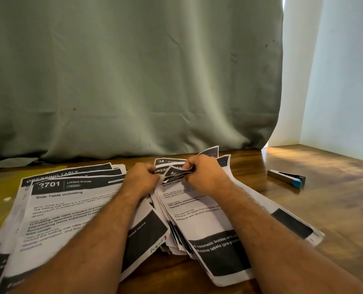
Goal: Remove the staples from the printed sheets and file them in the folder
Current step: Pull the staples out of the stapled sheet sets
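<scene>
curtain [134, 81]: big greyish-green drape hanging down behind everything, its hem bunching on the surface just past both hands

wall [346, 81]: pale, running off to the right of the curtain with some daylight leaking in at the gap

surface [303, 198]: brown wood grain, carrying all the paper and spreading out wide to the right of the right hand

yellow folder [0, 198]: pretty sure that's the folder, lying flat way off to the left of the left hand, mostly getting buried under the loose pile

loose sheets [55, 209]: sprawling pile sitting under and left of the left forearm, top page reading "2701 LIVING ROOM / Side Table Unfolding", a "DRESSING TABLE" header peeking out behind it

stapled stack [197, 219]: fanned bundle of printed sheets lying between the two forearms and under the right one, its top corner curling up into the fingers

left hand [142, 177]: grip is curling round the top edge of the stapled stack, knuckles facing up

right hand [206, 170]: grip is pinching the curled-up top corner of the stapled stack, almost touching the left hand

stapler [287, 178]: small silver and black tool with a blue end, lying on its own well off to the right of the right hand

staple: can't make it out, too tiny and hiding behind the fingers
</scene>
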### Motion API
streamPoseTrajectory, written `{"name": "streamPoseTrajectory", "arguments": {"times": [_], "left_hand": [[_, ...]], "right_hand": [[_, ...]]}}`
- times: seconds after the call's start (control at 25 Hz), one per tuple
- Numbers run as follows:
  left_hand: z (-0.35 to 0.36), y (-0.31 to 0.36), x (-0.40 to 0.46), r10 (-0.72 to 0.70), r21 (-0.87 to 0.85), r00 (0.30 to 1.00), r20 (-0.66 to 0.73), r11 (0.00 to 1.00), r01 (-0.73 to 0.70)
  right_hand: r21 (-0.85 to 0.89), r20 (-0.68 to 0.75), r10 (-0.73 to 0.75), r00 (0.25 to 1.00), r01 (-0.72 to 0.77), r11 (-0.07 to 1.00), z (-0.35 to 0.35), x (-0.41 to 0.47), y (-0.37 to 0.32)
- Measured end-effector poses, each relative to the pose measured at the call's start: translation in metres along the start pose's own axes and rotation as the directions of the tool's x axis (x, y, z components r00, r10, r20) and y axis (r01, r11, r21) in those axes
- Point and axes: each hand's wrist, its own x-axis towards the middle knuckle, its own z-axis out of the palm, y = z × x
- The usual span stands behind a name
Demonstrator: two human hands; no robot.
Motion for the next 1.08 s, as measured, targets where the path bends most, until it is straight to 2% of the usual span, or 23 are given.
{"name": "streamPoseTrajectory", "arguments": {"times": [0.08,0.2,0.4,0.52,0.64,0.72,0.8,0.88,0.96,1.0,1.04,1.08], "left_hand": [[0.003,0.001,-0.001,-0.006,0.082,0.998,0.069,0.997,0.0],[0.005,0.002,0.0,-0.004,0.029,0.997,0.079,1.0,0.002],[0.004,0.005,0.001,0.02,-0.248,0.999,-0.03,0.968,-0.027],[0.004,0.008,0.001,-0.051,-0.435,0.998,-0.04,0.9,0.029],[0.002,0.01,0.002,-0.121,-0.527,0.991,-0.06,0.847,0.071],[0.002,0.011,0.0,-0.077,-0.533,0.996,-0.044,0.845,0.042],[0.001,0.011,-0.004,0.068,-0.542,0.997,0.034,0.84,-0.039],[0.0,0.012,-0.01,0.178,-0.604,0.978,0.106,0.793,-0.079],[-0.001,0.015,-0.014,0.156,-0.662,0.982,0.103,0.748,-0.05],[0.0,0.015,-0.013,0.094,-0.629,0.994,0.054,0.776,-0.039],[0.002,0.013,-0.009,0.038,-0.508,0.999,-0.023,0.86,-0.044],[0.003,0.008,-0.004,0.011,-0.304,0.997,-0.08,0.952,-0.035]], "right_hand": [[-0.005,0.01,0.014,1.0,-0.014,1.0,-0.001,-0.001,0.0],[-0.004,0.024,0.015,1.0,-0.015,1.0,-0.002,-0.002,0.0],[-0.018,0.0,-0.016,1.0,0.016,1.0,-0.001,0.0,-0.001],[0.012,-0.011,-0.033,0.999,0.033,0.999,0.0,-0.001,0.0],[0.05,0.008,-0.072,0.997,0.071,0.996,0.0,-0.003,-0.001],[0.072,0.007,-0.111,0.994,0.11,0.991,0.002,-0.006,-0.003],[0.122,-0.024,-0.129,0.991,0.131,0.984,0.001,-0.007,-0.003],[0.12,-0.046,-0.129,0.991,0.133,0.984,0.0,-0.007,-0.002],[0.044,-0.049,-0.107,0.993,0.109,0.993,-0.001,-0.005,-0.001],[0.009,-0.045,-0.085,0.995,0.086,0.996,-0.002,-0.004,-0.002],[-0.001,-0.042,-0.07,0.997,0.07,0.998,-0.002,-0.004,-0.001],[0.005,-0.037,-0.056,0.998,0.057,0.998,-0.001,-0.003,-0.001]]}}
